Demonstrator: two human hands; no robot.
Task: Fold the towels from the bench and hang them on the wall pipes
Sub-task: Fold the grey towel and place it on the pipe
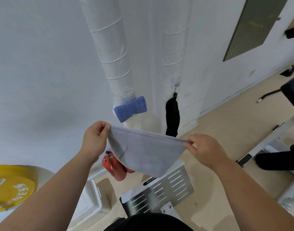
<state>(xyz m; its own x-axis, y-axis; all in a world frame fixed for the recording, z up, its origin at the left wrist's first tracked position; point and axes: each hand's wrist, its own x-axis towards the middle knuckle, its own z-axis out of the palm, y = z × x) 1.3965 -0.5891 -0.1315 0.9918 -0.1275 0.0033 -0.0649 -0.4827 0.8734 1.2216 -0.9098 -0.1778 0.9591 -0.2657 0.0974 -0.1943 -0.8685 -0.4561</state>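
I hold a grey towel (143, 152) stretched out in the air in front of the wall. My left hand (94, 139) pinches its upper left corner and my right hand (204, 147) pinches its upper right corner, so the cloth hangs down folded between them. Two white wrapped wall pipes rise ahead, the left pipe (113, 52) and the right pipe (173, 47). A folded blue towel (129, 108) hangs at the foot of the left pipe. A black cloth (172, 117) hangs from a hook by the right pipe.
A red object (116, 167) lies on the floor behind the grey towel. A slotted metal plate (168, 187) of a gym machine sits below. A yellow weight plate (8, 187) is at the lower left, a white box (91, 197) beside it, bench parts (276, 147) to the right.
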